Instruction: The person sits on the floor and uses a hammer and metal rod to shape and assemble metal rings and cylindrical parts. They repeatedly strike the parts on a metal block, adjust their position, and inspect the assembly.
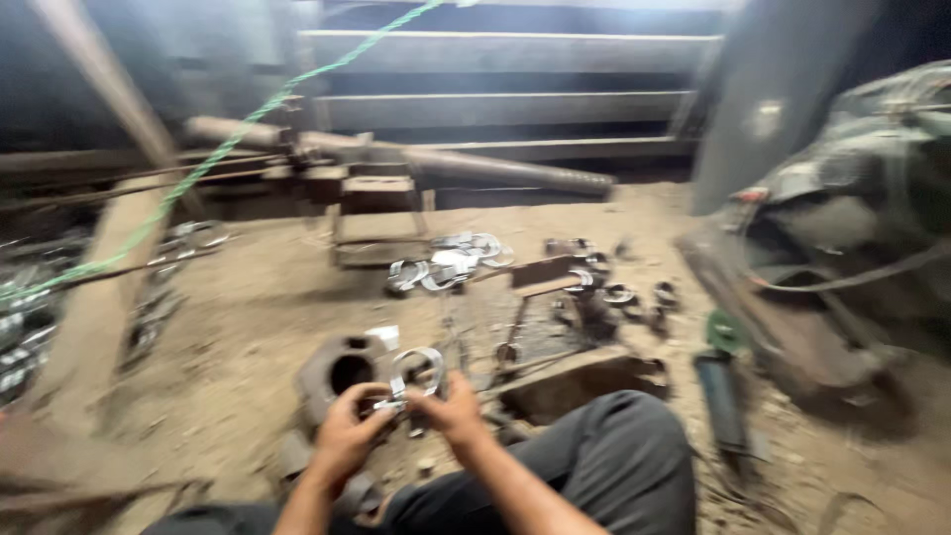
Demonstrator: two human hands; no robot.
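I sit on a sandy, dirt-covered workshop floor (248,327). To my right stands a large grey-green machine housing (862,218), blurred in this view. A long rusty steel pipe (436,163) lies across the back of the floor, and a thin green cord (228,144) runs diagonally from upper centre down to the left edge. My knee in grey trousers (614,466) is raised at lower centre. Just beyond my hands rests a round rusty cast-iron part with a central hole (342,372), with a flat rusty metal frame (555,347) to its right. Further out lies a heap of shiny bent metal clamp rings (451,266), well apart from me.

My left hand (347,436) and right hand (454,406) are raised together above my lap, forearms converging. Both are closed around one shiny metal clamp ring (416,372), left fingers pinching its lower end, right fingers gripping its right side. The loop stands upright between them.
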